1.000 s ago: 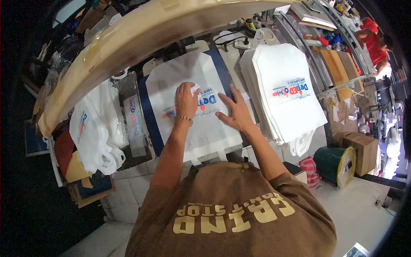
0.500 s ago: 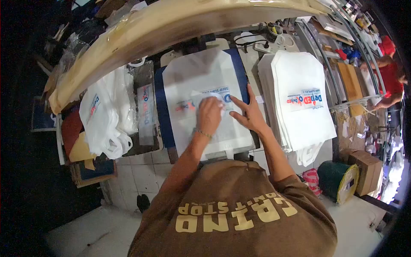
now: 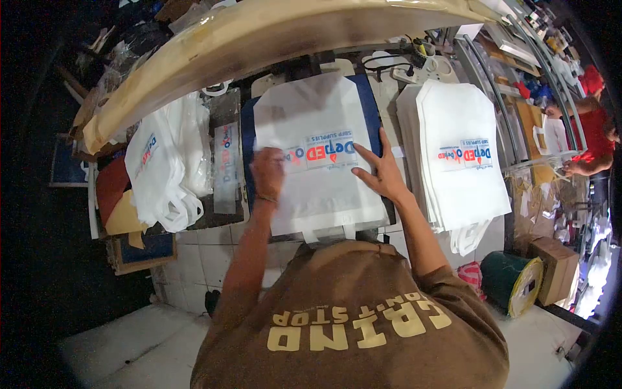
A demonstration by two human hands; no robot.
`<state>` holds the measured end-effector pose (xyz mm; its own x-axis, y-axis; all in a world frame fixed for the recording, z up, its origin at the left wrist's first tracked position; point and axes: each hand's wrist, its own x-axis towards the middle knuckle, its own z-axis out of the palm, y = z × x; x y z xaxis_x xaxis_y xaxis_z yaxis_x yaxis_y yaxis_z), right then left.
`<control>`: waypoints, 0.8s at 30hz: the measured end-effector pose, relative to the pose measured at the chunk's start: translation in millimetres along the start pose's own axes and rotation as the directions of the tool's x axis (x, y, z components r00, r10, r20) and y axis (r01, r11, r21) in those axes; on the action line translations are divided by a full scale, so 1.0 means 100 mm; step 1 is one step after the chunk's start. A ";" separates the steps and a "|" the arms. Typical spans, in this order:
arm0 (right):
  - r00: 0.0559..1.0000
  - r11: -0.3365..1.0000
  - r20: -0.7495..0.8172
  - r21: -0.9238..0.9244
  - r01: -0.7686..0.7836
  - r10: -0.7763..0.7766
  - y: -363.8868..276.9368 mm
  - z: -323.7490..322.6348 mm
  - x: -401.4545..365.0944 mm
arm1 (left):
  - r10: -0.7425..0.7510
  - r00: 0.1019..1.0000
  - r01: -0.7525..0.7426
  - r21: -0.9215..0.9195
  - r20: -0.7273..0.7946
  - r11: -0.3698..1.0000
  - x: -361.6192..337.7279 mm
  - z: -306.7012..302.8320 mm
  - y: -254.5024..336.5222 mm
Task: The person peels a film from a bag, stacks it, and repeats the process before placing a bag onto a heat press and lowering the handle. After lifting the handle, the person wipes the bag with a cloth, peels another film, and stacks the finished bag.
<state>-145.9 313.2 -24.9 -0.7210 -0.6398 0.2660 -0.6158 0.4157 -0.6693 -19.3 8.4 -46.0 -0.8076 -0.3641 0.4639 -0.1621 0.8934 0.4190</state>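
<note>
White bag [image 3: 324, 198]: thin, angle-cornered fabric, lying flat on a dark-blue board [image 3: 368, 104].
Right hand [image 3: 387, 176]: thumb and fingers spread wide at its edge.
Left hand [image 3: 267, 174]: blurred at the opposite edge; grip unclear.

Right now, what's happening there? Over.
Left grip blurred at left edge of white bag. Right grip spread at right edge. Bag flat, print up. Nothing visibly blocking.

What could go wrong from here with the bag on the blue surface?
Creasing: the blurred left hand, at the left edge of the white bag, could drag it.
Smearing: the right hand is close to the printed logo; if the ink is wet (can't tell), it might smudge.
Slipping: the stacked bags have uneven edges; a knock could shift them.
</note>
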 end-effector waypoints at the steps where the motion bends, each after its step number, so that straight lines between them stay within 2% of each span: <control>1: 1.000 1.000 -0.002 0.001 -0.002 0.002 0.00 0.00 -0.02 | -0.045 0.999 0.046 -0.021 0.005 0.999 0.09 -0.10 -0.16; 2: 1.000 1.000 0.003 -0.002 -0.003 0.003 -0.01 -0.01 -0.03 | -0.041 0.999 0.041 -0.021 0.004 0.999 0.06 0.00 -0.11; 4: 1.000 1.000 -0.001 -0.005 0.005 -0.005 -0.02 -0.02 0.03 | 0.135 0.987 -0.141 -0.055 -0.089 0.989 -0.07 0.37 0.16; 6: 1.000 1.000 0.007 0.012 -0.016 0.016 -0.02 -0.02 0.01 | 0.136 0.989 -0.126 -0.148 0.064 0.981 -0.08 0.22 0.99; 8: 1.000 1.000 0.008 0.019 -0.021 0.021 -0.01 -0.01 0.00 | 0.163 0.986 -0.165 -0.087 -0.034 0.982 -0.06 0.30 0.71; 10: 1.000 0.999 0.000 0.040 -0.029 0.029 -0.01 0.02 0.00 | -0.021 0.999 0.017 -0.102 -0.032 0.995 0.16 0.09 0.24; 11: 1.000 0.999 -0.006 0.029 -0.025 0.025 0.00 0.02 -0.01 | -0.043 0.995 0.043 0.009 -0.088 0.999 0.24 0.01 0.15; 12: 1.000 1.000 -0.015 0.016 -0.019 0.019 0.00 0.02 -0.01 | -0.039 0.995 0.040 0.010 -0.091 0.999 0.18 0.05 0.15; 14: 1.000 1.000 -0.007 0.000 -0.021 0.021 -0.01 -0.01 0.01 | 0.117 0.989 -0.115 0.024 -0.090 0.993 0.00 0.23 0.22; 15: 0.999 0.999 0.016 -0.012 -0.037 0.037 -0.01 0.00 0.00 | 0.133 0.990 -0.134 -0.016 -0.054 0.991 -0.11 0.11 0.53; 16: 0.999 0.999 0.013 -0.017 -0.035 0.035 0.01 0.00 0.01 | 0.135 0.989 -0.136 -0.019 -0.058 0.991 -0.08 0.16 0.41; 18: 1.000 1.000 -0.003 0.018 -0.022 0.022 0.02 0.03 -0.01 | 0.214 0.966 -0.235 -0.149 -0.144 0.961 -0.05 0.17 -0.02; 19: 1.000 1.000 -0.004 0.016 -0.014 0.014 0.00 0.01 -0.01 | 0.131 0.984 -0.128 0.035 -0.121 0.991 0.07 -0.01 -0.07; 20: 0.999 0.999 0.012 0.014 -0.029 0.029 -0.02 -0.01 -0.01 | 0.098 0.987 -0.082 0.131 -0.125 0.988 0.16 -0.15 -0.06; 22: 0.999 0.999 0.013 0.006 -0.038 0.038 -0.06 -0.04 0.02 | 0.158 0.980 -0.150 0.074 -0.117 0.986 0.23 -0.08 0.06; 24: 0.999 0.999 0.011 0.027 -0.041 0.040 -0.06 -0.03 0.00 | 0.243 0.969 -0.244 -0.020 -0.044 0.970 0.20 0.21 0.56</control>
<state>-143.5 312.8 -18.7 -0.7416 -0.6297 0.2311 -0.5773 0.4238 -0.6979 -56.2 56.9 -29.8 -0.7973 -0.1475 0.5853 0.0510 0.9498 0.3087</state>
